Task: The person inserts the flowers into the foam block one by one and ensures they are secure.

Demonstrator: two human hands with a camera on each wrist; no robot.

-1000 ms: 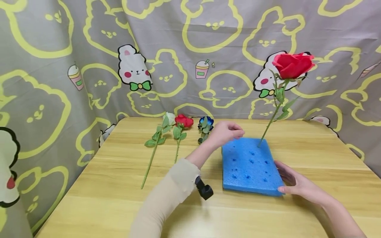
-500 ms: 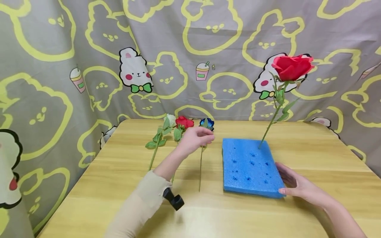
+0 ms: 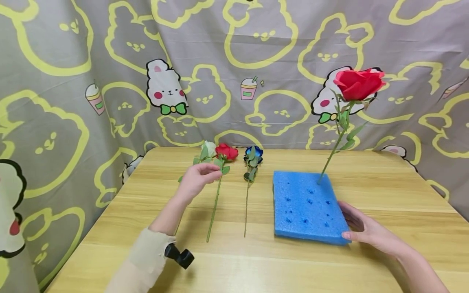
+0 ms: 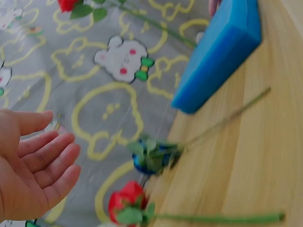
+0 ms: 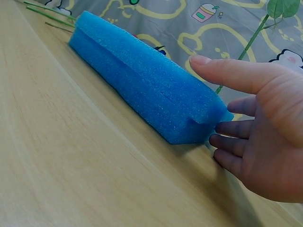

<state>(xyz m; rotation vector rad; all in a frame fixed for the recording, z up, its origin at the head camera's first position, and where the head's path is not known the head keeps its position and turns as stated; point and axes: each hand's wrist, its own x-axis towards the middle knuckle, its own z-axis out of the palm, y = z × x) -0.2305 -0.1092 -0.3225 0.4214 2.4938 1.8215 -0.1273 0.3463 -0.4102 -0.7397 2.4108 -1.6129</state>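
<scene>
In the head view my left hand (image 3: 198, 179) hovers near the lying roses with nothing in it. Its fingers are loosely bent, and the left wrist view shows a bare palm. Close to its fingertips lies a red rose (image 3: 226, 151). A white rose (image 3: 209, 149) is beside that one, its stem partly hidden by the hand. Farther right is a blue rose (image 3: 254, 154). My right hand (image 3: 370, 232) rests on the right edge of a blue foam block (image 3: 311, 211), thumb at its front corner and fingers along its side. Another red rose (image 3: 359, 84) stands in the block, leaning right.
Several holes dot the top of the foam block. A wooden table (image 3: 234, 268) bears everything, with a patterned curtain (image 3: 220, 40) behind its far edge. A black wrist mount (image 3: 179, 255) sticks out from my left sleeve.
My left hand has swept left, from beside the foam block past the blue rose to the lying red rose. My right hand and the block have hardly moved.
</scene>
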